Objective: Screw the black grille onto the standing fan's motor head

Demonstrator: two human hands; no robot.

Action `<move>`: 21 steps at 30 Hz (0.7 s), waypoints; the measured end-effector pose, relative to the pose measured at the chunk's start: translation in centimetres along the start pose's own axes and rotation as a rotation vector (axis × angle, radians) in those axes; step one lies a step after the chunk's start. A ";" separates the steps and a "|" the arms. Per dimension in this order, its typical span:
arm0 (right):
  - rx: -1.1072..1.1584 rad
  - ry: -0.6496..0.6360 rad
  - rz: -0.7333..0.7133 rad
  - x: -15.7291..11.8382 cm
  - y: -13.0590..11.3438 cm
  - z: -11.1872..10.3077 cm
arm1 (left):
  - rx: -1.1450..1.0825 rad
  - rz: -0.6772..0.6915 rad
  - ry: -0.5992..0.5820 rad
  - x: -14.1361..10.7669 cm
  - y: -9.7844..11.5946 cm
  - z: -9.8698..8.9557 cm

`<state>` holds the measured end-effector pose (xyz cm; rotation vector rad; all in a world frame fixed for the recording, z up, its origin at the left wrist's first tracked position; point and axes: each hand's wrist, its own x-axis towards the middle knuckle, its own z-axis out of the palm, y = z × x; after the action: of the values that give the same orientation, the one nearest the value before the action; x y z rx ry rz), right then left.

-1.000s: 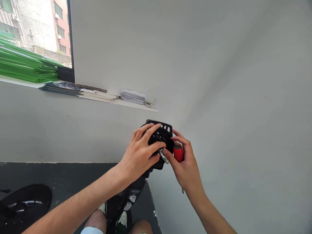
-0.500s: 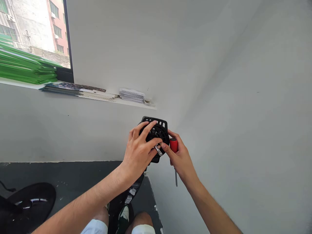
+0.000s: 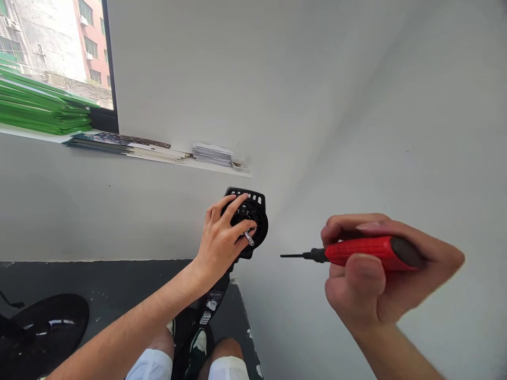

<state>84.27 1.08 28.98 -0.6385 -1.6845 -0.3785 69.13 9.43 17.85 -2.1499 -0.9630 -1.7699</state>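
A black fan motor housing (image 3: 260, 227), round with a slotted plate on its far side, sits atop the stand of a floor fan. From its middle sticks a bare metal shaft (image 3: 249, 238). My left hand (image 3: 221, 229) is curled over the housing's near left part, with thumb and fingers around the shaft's base; what the fingertips press on is partly hidden. Well to the right and closer to the camera, my right hand (image 3: 380, 295) grips a red and black screwdriver (image 3: 356, 252). Its thin tip points left toward the housing, apart from it.
Below the motor, the fan's control panel (image 3: 212, 304) with a knob stands between the person's legs. A glossy black round base (image 3: 59, 327) lies on the floor at left. A narrow ledge (image 3: 209, 164) holds paper stacks, green folders (image 3: 47, 108) and a small clear tray (image 3: 240, 165).
My right hand has left the housing's side, moving right and nearer the camera. The screwdriver has turned from pointing down to pointing left. My left hand stays on the housing.
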 end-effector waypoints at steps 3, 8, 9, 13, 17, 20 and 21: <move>-0.073 -0.052 -0.043 -0.8 -0.8 -0.9 | -0.001 -0.003 0.005 0.0 0.1 0.0; -0.101 -0.151 -0.190 -2.0 -0.4 -1.0 | 0.011 -0.008 0.009 0.1 0.2 -0.1; -0.090 -0.183 -0.218 -2.1 -0.1 -0.9 | 0.011 -0.008 0.011 0.1 0.2 -0.1; -0.084 -0.268 -0.278 -2.3 0.7 -1.0 | 0.006 -0.012 0.012 0.2 0.3 -0.1; -0.093 -0.266 -0.293 -2.3 0.8 -1.2 | 0.004 -0.021 0.013 0.2 0.4 -0.1; -0.109 -0.302 -0.280 -2.5 0.9 -1.3 | -0.001 -0.026 0.009 0.1 0.4 -0.1; -0.112 -0.312 -0.288 -2.6 0.9 -1.3 | 0.001 -0.027 0.007 0.1 0.4 -0.2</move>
<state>86.19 0.51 26.66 -0.5572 -2.0739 -0.6066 69.26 9.07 18.09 -2.1388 -0.9959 -1.7881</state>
